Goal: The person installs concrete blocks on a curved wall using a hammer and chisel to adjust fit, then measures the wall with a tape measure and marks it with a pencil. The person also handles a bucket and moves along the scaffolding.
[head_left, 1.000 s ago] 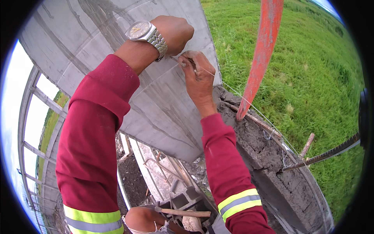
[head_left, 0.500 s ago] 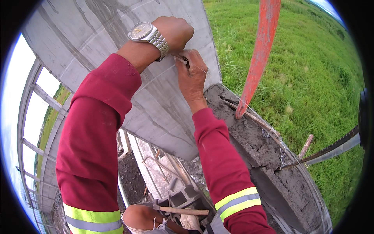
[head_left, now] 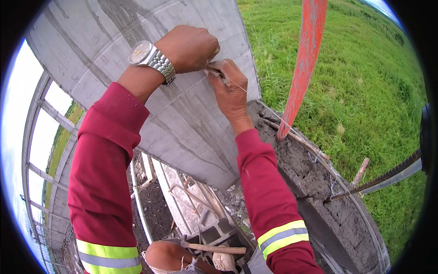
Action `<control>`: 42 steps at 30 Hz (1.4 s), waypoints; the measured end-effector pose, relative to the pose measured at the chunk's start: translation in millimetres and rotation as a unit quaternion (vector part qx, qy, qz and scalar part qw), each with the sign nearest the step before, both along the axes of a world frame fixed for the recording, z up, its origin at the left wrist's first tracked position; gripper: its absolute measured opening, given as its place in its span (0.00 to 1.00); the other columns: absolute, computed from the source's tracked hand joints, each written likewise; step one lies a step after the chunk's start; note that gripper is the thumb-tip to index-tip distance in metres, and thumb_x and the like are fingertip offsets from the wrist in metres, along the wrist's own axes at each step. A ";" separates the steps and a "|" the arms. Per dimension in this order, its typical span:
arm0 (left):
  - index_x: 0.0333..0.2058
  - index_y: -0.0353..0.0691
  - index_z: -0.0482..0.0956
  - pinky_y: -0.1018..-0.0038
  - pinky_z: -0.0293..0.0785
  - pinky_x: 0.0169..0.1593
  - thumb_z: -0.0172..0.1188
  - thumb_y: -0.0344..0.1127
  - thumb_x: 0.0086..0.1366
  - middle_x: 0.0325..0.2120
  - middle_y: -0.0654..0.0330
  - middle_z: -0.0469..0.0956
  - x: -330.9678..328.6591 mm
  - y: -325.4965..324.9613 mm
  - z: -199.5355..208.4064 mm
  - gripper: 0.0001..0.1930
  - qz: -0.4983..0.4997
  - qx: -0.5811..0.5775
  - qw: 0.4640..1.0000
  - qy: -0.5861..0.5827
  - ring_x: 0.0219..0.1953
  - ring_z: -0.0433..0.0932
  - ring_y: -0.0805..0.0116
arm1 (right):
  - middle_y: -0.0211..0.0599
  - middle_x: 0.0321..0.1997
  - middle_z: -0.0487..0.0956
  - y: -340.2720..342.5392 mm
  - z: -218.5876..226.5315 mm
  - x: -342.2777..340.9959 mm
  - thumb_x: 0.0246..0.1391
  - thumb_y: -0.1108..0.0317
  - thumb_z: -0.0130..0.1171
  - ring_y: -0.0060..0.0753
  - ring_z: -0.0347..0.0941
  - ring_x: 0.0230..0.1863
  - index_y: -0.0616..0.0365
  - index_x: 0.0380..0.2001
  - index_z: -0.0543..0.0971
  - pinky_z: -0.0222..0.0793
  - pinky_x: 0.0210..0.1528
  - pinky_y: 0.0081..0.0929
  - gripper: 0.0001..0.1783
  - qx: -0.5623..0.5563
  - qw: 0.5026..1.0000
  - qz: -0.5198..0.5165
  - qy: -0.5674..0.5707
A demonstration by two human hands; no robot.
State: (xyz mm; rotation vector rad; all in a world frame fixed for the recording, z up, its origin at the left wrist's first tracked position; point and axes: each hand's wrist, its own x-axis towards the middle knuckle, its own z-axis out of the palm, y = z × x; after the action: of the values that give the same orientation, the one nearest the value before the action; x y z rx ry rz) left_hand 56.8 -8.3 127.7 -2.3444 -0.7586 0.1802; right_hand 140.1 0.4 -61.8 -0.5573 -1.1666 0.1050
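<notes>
In front of a grey concrete column (head_left: 191, 118), my two hands meet close together. My left hand (head_left: 189, 48), with a steel watch on its wrist, is closed in a fist; whatever its fingers hold is hidden on the far side. Just to the right and lower, my right hand (head_left: 232, 91) is pinched shut on a thin pale string (head_left: 261, 101). The string crosses the back of the hand and runs down toward the block wall. A small pale bit shows at the right fingertips, too small to name.
Wet mortar covers the block wall (head_left: 326, 219) at right, where a red, mortar-smeared bar (head_left: 303, 68) rises. A rebar (head_left: 388, 176) juts over it. Below lie a hammer (head_left: 216, 248) and hollow blocks (head_left: 218, 232). Grass (head_left: 365, 100) lies beyond; concrete framing (head_left: 34, 132) stands at left.
My left hand has shifted left and slightly down, and my right hand a little to the right. More of the string now shows running from the right hand. Both hands stay closed.
</notes>
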 end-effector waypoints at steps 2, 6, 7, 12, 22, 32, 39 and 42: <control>0.21 0.39 0.81 0.55 0.79 0.33 0.66 0.32 0.58 0.23 0.49 0.83 -1.0 -4.7 -0.5 0.08 -0.001 0.002 1.000 -0.007 0.29 0.85 0.46 | 0.41 0.37 0.83 -1.5 0.2 3.4 0.59 0.81 0.65 0.36 0.81 0.35 0.62 0.40 0.83 0.75 0.38 0.32 0.06 0.003 1.000 -0.009 -0.010; 0.31 0.41 0.86 0.55 0.79 0.37 0.63 0.35 0.63 0.24 0.51 0.84 -0.1 -8.3 1.7 0.06 0.044 0.001 0.999 0.023 0.32 0.84 0.47 | 0.46 0.39 0.82 -5.5 -4.7 2.1 0.58 0.79 0.66 0.52 0.81 0.38 0.62 0.41 0.82 0.75 0.39 0.42 0.08 -0.022 0.999 0.021 0.013; 0.32 0.41 0.87 0.55 0.79 0.38 0.63 0.35 0.63 0.24 0.51 0.84 -0.4 -8.3 2.8 0.07 0.051 -0.009 0.998 0.022 0.32 0.84 0.47 | 0.46 0.40 0.83 -6.9 -6.4 0.0 0.58 0.79 0.66 0.51 0.82 0.38 0.63 0.42 0.82 0.76 0.40 0.41 0.08 -0.025 0.999 0.026 0.020; 0.40 0.41 0.89 0.57 0.81 0.41 0.61 0.34 0.64 0.28 0.49 0.85 -11.9 -10.5 4.4 0.10 0.016 -0.041 0.998 -0.037 0.36 0.85 0.47 | 0.42 0.41 0.84 -32.4 -17.1 -14.5 0.61 0.76 0.67 0.36 0.82 0.39 0.64 0.50 0.82 0.79 0.44 0.33 0.13 -0.095 0.980 0.095 0.144; 0.41 0.36 0.86 0.55 0.78 0.38 0.65 0.37 0.67 0.28 0.49 0.83 -42.9 -44.0 -30.0 0.10 0.012 -0.048 0.948 -0.314 0.31 0.83 0.49 | 0.37 0.44 0.81 -96.7 -13.4 7.7 0.66 0.70 0.70 0.26 0.80 0.42 0.63 0.51 0.82 0.78 0.46 0.27 0.14 -0.060 0.974 0.095 0.199; 0.47 0.33 0.84 0.75 0.83 0.33 0.54 0.56 0.81 0.28 0.60 0.84 -59.1 -56.2 -99.8 0.27 0.140 -0.452 0.597 -0.648 0.27 0.84 0.73 | 0.37 0.45 0.82 -97.0 -6.5 10.1 0.67 0.72 0.68 0.26 0.81 0.41 0.64 0.50 0.82 0.80 0.45 0.28 0.12 -0.101 0.977 0.100 0.162; 0.54 0.33 0.80 0.73 0.85 0.39 0.48 0.59 0.83 0.33 0.62 0.84 -34.3 -45.9 -114.1 0.30 0.123 -0.554 0.426 -0.705 0.32 0.85 0.72 | 0.34 0.43 0.82 -95.8 -15.8 4.0 0.69 0.68 0.68 0.18 0.77 0.38 0.66 0.59 0.77 0.77 0.38 0.20 0.20 -0.119 0.974 0.089 0.171; 0.53 0.32 0.80 0.72 0.86 0.42 0.47 0.60 0.83 0.36 0.61 0.84 -28.8 -44.2 -118.8 0.31 0.122 -0.536 0.405 -0.730 0.34 0.85 0.71 | 0.35 0.43 0.82 -104.6 -21.7 3.5 0.69 0.68 0.67 0.20 0.78 0.37 0.67 0.57 0.78 0.77 0.37 0.21 0.19 -0.136 0.967 0.084 0.198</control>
State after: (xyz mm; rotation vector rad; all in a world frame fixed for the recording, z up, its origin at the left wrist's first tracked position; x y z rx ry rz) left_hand 28.0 -52.5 8.9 -2.9288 -2.2702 -2.2750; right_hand 143.6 -104.2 -83.5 -0.6435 -0.8091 0.5074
